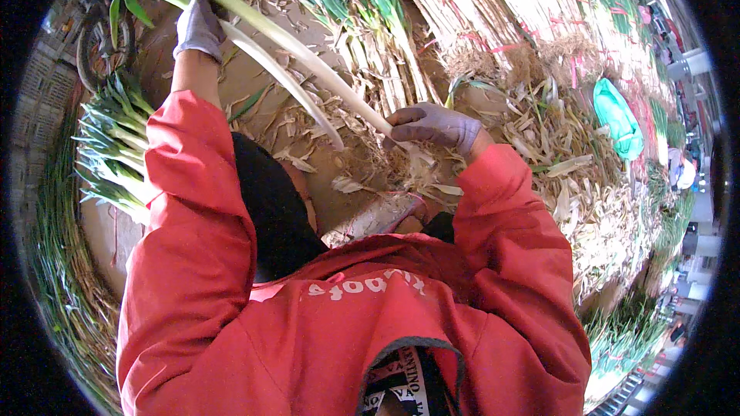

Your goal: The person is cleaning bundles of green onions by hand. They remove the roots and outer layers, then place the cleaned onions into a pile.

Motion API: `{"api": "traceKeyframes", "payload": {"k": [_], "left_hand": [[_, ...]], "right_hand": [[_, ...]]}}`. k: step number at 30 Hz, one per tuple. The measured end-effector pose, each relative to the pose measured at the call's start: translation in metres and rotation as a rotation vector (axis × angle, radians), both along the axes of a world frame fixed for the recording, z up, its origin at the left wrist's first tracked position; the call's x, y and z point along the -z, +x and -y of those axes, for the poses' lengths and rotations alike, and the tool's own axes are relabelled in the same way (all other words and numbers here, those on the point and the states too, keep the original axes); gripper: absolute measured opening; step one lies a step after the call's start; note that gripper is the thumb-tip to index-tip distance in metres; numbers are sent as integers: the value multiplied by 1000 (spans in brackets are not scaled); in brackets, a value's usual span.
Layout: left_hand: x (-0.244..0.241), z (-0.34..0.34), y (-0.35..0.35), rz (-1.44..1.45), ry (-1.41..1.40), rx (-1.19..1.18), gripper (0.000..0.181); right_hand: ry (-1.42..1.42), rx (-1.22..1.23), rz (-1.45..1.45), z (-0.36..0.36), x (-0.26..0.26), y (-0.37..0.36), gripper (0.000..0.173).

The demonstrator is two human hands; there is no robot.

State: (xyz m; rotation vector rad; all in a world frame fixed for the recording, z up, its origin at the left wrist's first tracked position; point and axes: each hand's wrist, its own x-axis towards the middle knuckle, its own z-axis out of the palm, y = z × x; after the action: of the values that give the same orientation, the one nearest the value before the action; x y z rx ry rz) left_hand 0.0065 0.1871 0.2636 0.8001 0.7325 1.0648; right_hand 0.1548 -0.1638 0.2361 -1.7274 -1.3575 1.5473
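My left hand, in a pale work glove, is closed around the leafy upper part of two long green onions. The thicker green onion slants down to the right, its white shank bare. Beside it the thinner green onion ends in mid-air, its lower tip bent. My right hand, gloved too, pinches the root end of the thicker one between thumb and fingers. Below that hand are dry roots and husks, partly hidden by the fingers. Loose green onions lie on the ground just beyond.
Tied onion bundles line the far side. Peeled husks are heaped at my right, near a turquoise bag. More onions lie by my left arm, with a wheel behind. A person is far off at the right.
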Motion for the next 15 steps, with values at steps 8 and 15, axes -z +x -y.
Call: {"api": "traceKeyframes", "payload": {"k": [8, 15], "left_hand": [[2, 35, 29, -134, 165, 178, 21], [20, -10, -5, -63, -75, -95, 19]], "right_hand": [[304, 272, -540, -4, -16, -35, 64], [-112, 600, -705, 103, 24, 19, 62]]}}
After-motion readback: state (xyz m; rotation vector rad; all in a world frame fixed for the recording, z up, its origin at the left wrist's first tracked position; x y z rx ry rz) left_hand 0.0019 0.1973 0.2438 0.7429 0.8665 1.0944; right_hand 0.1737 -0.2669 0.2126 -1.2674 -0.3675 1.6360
